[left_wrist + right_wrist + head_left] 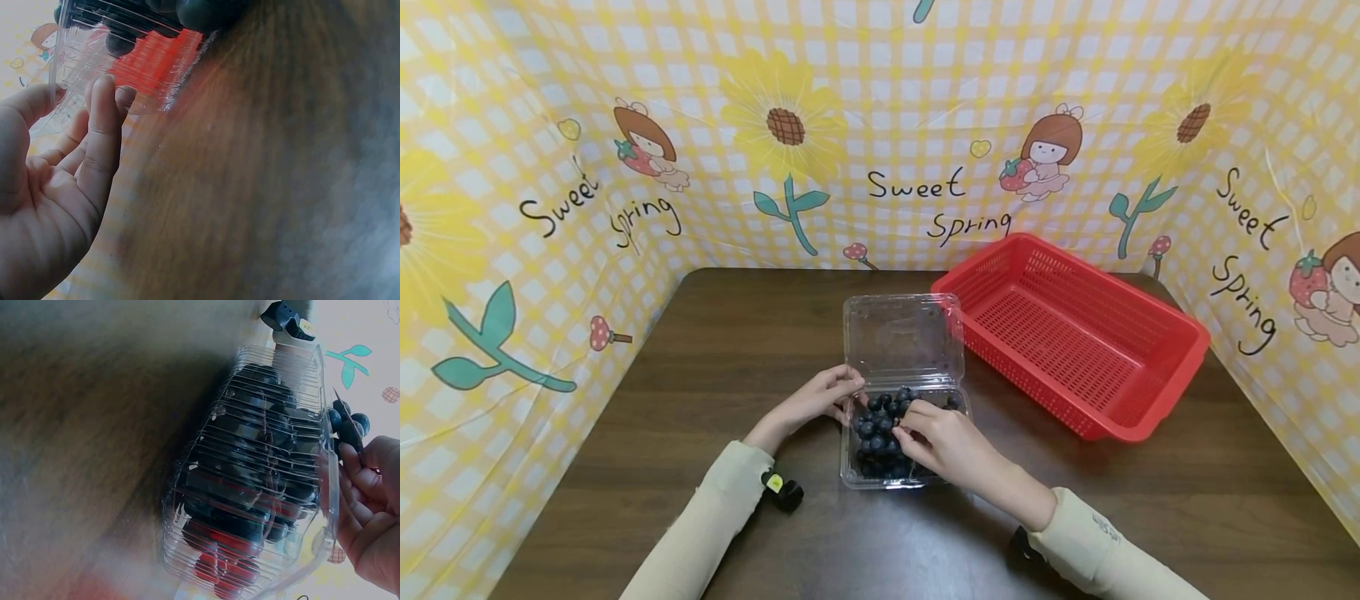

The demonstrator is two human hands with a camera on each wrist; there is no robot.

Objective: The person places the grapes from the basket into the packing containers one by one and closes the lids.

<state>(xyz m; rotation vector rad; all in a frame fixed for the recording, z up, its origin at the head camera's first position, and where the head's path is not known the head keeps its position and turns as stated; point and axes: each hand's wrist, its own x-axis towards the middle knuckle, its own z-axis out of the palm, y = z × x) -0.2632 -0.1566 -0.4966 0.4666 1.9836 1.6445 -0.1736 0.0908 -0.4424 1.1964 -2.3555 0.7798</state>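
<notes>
A clear plastic clamshell box (848, 479) full of dark grapes (877, 442) sits on the table, its lid (904, 337) folded back. My left hand (820, 398) holds the box's left side near the hinge, thumb and fingers (103, 140) on either side of the wall. Over the grapes, my right hand (951, 442) pinches a stem between thumb and fingertips. In the right wrist view, several grapes (350, 430) on that stem stand above the box's rim, while others show through the ribbed wall.
A red perforated basket (1022, 368) stands at the back right, close beside the lid. The brown wooden table (737, 325) is bordered by a yellow checked cloth (715, 167) at the back and sides.
</notes>
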